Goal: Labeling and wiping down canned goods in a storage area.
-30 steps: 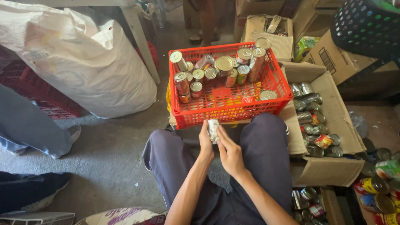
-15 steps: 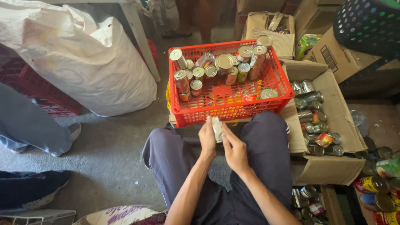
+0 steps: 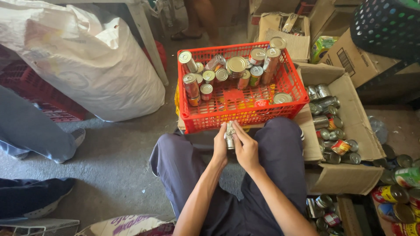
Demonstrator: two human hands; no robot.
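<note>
- Small can (image 3: pixel 229 135) mostly hidden between left hand (image 3: pixel 220 146) and right hand (image 3: pixel 246 150); only a silvery sliver showing, label unreadable.
- Fingertips of both hands tucked around the can, grip shape unclear.
- Elbows and upper arms cut off by bottom edge.
- Black perforated basket (image 3: pixel 385 24) cropped at top right corner.
- Bystander's legs (image 3: pixel 199 19) at top edge, body out of frame.
- Grey trouser leg (image 3: pixel 30 126) at left cut by edge, wearer unseen.
- Cans at lower right (image 3: pixel 400 199) partly cropped, kinds too small to tell.
- Crate (image 3: pixel 238 109) floor half covered by tins, contents beneath unclear.
</note>
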